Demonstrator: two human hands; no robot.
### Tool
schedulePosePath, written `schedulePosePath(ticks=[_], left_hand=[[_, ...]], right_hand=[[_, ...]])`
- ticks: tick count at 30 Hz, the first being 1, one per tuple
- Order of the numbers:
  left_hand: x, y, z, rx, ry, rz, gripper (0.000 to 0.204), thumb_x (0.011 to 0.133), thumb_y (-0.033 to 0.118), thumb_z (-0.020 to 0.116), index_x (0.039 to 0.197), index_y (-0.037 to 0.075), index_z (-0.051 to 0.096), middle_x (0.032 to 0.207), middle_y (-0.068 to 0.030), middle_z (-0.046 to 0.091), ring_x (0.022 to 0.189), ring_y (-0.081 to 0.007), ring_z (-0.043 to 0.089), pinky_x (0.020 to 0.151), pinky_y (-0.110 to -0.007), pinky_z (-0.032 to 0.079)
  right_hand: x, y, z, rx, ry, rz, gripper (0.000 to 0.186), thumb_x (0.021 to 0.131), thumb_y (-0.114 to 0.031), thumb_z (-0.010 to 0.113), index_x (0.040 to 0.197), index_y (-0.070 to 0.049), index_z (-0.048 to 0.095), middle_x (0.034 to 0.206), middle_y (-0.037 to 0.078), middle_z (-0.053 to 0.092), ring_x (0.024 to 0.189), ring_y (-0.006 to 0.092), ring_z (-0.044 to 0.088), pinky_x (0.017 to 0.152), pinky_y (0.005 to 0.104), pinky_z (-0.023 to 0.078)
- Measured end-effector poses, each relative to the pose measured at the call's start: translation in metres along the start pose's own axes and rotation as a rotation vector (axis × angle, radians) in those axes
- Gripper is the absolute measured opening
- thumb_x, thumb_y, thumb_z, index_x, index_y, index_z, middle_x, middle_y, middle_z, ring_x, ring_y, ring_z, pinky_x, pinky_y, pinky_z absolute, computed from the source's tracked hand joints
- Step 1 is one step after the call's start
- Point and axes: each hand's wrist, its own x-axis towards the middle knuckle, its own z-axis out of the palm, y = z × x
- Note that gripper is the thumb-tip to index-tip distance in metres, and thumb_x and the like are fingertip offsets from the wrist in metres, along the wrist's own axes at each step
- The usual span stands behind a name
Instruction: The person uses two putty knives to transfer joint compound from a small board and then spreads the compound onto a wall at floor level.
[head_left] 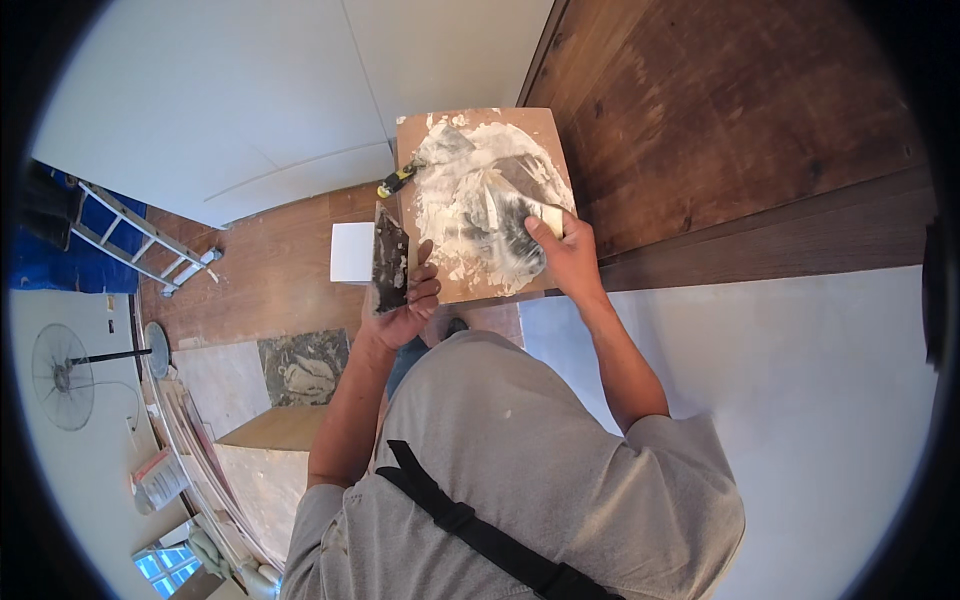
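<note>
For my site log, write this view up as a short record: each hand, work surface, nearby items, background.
Left hand: grips a dark, flat rectangular plate spotted with white
Right hand: grips a cream-edged scraper-like tool, its far end blurred at the paste
Work surface: brown rectangular board smeared with whitish paste
Nearby: slim black-and-yellow tool at the board's left edge; white square-faced object left of the plate
Background: silver metal ladder; round wire-caged fan

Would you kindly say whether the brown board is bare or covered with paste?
Partly covered: pale paste lies across the brown board, which shows at its far right corner.
</note>
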Motion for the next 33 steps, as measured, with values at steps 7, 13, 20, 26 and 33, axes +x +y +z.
schedulePosePath(ticks=[7,13,20,26,33], left_hand=[[0.033,-0.018,0.023,0.41,-0.02,0.151,0.042,0.099,0.025,0.037,0.134,0.004,0.048,0.102,-0.0105,0.059,0.088,-0.0214,0.058,0.076,-0.034,0.05],[0.045,-0.018,0.002,1.228,0.05,0.32,0.04,0.1,0.023,0.034,0.136,0.006,0.043,0.132,-0.0117,0.054,0.117,-0.0239,0.056,0.1,-0.037,0.048],[0.05,-0.02,0.009,0.975,0.101,0.233,0.038,0.1,0.021,0.037,0.134,0.006,0.045,0.126,-0.0099,0.058,0.112,-0.023,0.059,0.096,-0.035,0.05],[0.059,-0.029,0.036,0.693,0.313,0.179,0.037,0.099,0.021,0.041,0.127,-0.001,0.051,0.116,-0.0125,0.062,0.102,-0.0221,0.064,0.091,-0.037,0.053],[0.063,-0.025,0.038,0.798,0.258,0.197,0.039,0.102,0.018,0.035,0.137,0.003,0.042,0.128,-0.0138,0.056,0.112,-0.0228,0.059,0.098,-0.035,0.049]], right_hand=[[-0.006,-0.003,0.04,0.619,-0.081,0.249,0.023,0.092,-0.014,0.062,0.109,0.003,0.064,0.096,0.003,0.067,0.085,0.0076,0.059,0.074,0.0239,0.048],[-0.009,-0.013,0.045,0.382,-0.013,0.095,0.025,0.094,-0.015,0.061,0.108,0.005,0.063,0.096,0.003,0.067,0.084,0.0063,0.057,0.073,0.0244,0.047],[-0.008,-0.022,0.04,0.287,0.007,0.121,0.024,0.094,-0.015,0.062,0.11,0.002,0.065,0.093,0.0,0.066,0.083,0.0047,0.055,0.074,0.0239,0.045],[-0.012,-0.027,0.044,0.215,0.01,0.061,0.023,0.094,-0.015,0.061,0.109,0.002,0.065,0.092,-0.001,0.065,0.079,0.0037,0.054,0.071,0.0228,0.045],[-0.008,-0.027,0.044,0.269,-0.015,0.13,0.023,0.094,-0.015,0.062,0.11,0.001,0.065,0.094,0.0,0.066,0.081,0.004,0.056,0.07,0.0225,0.046]])
